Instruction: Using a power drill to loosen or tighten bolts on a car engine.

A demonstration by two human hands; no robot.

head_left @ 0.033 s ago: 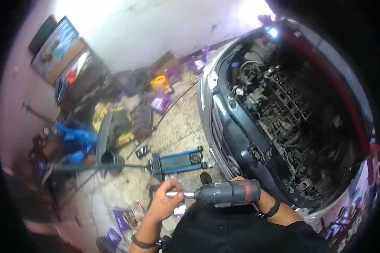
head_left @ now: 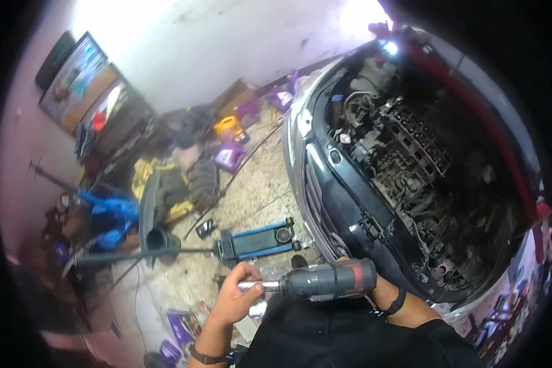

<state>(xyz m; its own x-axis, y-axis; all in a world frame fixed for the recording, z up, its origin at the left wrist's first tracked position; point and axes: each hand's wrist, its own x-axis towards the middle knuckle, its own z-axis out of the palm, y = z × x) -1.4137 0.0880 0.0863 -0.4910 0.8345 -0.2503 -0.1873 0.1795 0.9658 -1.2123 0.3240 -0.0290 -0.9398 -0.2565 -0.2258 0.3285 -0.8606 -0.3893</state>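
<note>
Power tool (head_left: 328, 280), dark grey with a red patch near its back end, lies level across the person's front, just above the dark shirt (head_left: 325, 331), its metal shaft (head_left: 267, 286) pointing left. Around that shaft the left hand (head_left: 236, 297) curls, thumb and fingers closed on it, with the forearm rising from the lower edge and a dark band (head_left: 206, 356) at the wrist. At the tool's back end is the right hand (head_left: 383, 291), its forearm slanting in from the lower right under another wrist strap (head_left: 398, 303); the tool's body hides its fingers, so I cannot tell how they close. Just beyond, a blue-and-black floor jack (head_left: 259, 241) sits on the speckled floor (head_left: 260, 178). To the right, a car (head_left: 343, 184) stands with its engine (head_left: 417, 147) exposed and a bright lamp (head_left: 390, 47) at the far end. Farther off, a yellow jug (head_left: 229, 129), a purple jug (head_left: 229, 156) and a cardboard box (head_left: 233, 98) sit near the pale wall (head_left: 196, 49); blue material (head_left: 111, 216) lies heaped at the left.
</note>
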